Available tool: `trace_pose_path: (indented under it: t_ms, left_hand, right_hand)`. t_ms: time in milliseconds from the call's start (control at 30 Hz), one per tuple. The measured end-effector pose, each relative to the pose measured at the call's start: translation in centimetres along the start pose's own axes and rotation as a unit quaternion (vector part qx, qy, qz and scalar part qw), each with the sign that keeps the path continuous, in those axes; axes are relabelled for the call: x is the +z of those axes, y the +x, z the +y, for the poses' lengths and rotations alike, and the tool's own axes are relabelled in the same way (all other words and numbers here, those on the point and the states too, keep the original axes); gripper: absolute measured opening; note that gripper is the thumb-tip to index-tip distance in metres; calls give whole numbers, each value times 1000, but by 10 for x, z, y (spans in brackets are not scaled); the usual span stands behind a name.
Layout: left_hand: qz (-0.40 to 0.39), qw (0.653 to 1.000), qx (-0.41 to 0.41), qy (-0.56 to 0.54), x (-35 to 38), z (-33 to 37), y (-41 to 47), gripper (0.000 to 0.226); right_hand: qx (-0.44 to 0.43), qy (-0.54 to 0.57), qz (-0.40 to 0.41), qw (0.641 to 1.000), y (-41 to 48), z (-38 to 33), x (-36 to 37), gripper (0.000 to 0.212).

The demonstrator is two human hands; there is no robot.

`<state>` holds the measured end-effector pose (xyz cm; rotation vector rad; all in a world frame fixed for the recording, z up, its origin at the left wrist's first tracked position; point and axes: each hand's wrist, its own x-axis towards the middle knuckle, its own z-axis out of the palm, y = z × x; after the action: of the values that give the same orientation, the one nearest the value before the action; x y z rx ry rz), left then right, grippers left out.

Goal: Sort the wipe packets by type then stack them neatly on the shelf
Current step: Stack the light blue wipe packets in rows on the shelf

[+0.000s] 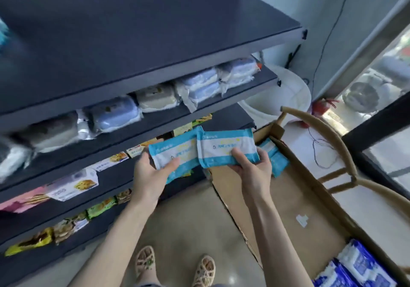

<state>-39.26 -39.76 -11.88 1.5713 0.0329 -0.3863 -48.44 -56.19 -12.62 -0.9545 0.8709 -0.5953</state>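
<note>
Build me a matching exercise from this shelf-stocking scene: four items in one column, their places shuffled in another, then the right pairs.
Items
1. teal packets
2. dark blue packets
3. pale blue packs
4. yellow bag

Places
a. low shelf, far left
b. one gripped in each hand: left hand, right hand
c. near end of the cardboard box
d. shelf just under the top board

Pairs: 1-b, 2-c, 3-d, 4-a

We can't read the packet (226, 147) print; a third packet (277, 158) sits half hidden behind the right hand (253, 171); blue packs (355, 266) cut by bottom edge.
</note>
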Motion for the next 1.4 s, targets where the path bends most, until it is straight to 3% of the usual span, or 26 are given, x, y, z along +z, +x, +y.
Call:
trace_pose_path:
  t_ms: [200, 433, 633, 700, 1100, 1267, 1400]
  left_hand:
    - [32, 996, 68, -42, -112, 63, 26, 15]
    - [68, 987, 144, -1, -249, 124, 58, 6]
    - [76, 961, 210, 161, -338, 173, 104, 7]
    - [78, 952, 209, 209, -359, 186, 130, 17]
    - [56, 871, 184, 451, -395, 237, 243, 21]
    - [84, 795, 194, 568, -401, 243, 258, 19]
    - [48, 796, 202, 568, -407, 254, 260, 19]
  right_hand:
    - [-45, -29, -147, 988, -31, -2, 130, 33]
    - [-67, -43, -198, 977, -73, 25, 270, 11]
    - [-120, -76, -221, 965, -88, 37, 359, 13]
    - [-134, -86, -231, 960, -87, 38, 384, 15]
    - [-196, -164, -282, 925, -47, 45, 488, 28]
    - [-208, -210, -293, 909, -25, 53, 501, 23]
    - [-237, -269, -307, 882, -15, 59, 509, 24]
